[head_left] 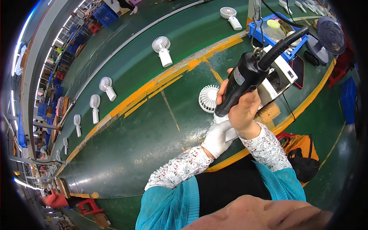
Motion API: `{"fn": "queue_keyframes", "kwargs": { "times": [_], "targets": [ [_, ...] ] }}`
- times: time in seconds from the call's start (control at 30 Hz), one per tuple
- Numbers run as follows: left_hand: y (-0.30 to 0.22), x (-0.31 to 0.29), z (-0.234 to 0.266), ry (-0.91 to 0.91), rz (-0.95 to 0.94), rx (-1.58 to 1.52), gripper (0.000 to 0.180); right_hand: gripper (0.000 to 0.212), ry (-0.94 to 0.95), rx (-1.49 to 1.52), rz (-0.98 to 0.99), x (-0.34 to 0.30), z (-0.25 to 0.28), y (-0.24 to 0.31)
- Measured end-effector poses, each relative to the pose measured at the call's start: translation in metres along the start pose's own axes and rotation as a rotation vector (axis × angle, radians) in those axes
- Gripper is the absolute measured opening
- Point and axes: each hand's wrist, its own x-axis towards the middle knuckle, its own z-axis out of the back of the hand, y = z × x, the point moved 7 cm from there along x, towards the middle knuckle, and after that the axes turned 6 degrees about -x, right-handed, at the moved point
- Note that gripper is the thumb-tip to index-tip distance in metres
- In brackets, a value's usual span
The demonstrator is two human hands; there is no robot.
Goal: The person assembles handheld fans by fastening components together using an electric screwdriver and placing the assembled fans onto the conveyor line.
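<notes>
One white handheld fan [209,98] at your left hand [219,140], six more white fans [162,44] I can count on the green belt [134,69] beyond your grip, plus some blurry ones way off to the left that I can't count. You've also got one black power driver [238,82], and to the right of your grip, one blue tray [301,43], one bigger dark fan [330,35], one flat dark slab with a red edge [298,72] and, closest in, one white open box [285,71]. Your gloved left is closed around the fan's handle, though it's white on white so I can't make out every finger. The fan's round head sits just past those fingers, pointing away from you. Your bare right hand [245,109] is wrapped snugly around the driver, right above the left, nose down at the fan's handle; can't see the bit itself.
</notes>
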Motion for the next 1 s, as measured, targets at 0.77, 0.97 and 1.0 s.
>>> {"fn": "queue_keyframes", "kwargs": {
  "times": [0.77, 0.97, 1.0],
  "targets": [
    [-0.025, -0.013, -0.014, 0.210, -0.604, 1.217, 0.022, 0.084, 0.182, 0.129, -0.139, -0.002, -0.010, -0.031],
    [-0.034, 0.001, 0.003, -0.020, 0.191, 0.050, 0.016, 0.087, 0.056, 0.295, -0.162, 0.003, 0.017, -0.014],
    [-0.067, 0.009, 0.005, -0.094, -0.047, 0.497, 0.011, 0.087, 0.058, 0.282, -0.171, 0.003, 0.017, -0.015]
  ]
}}
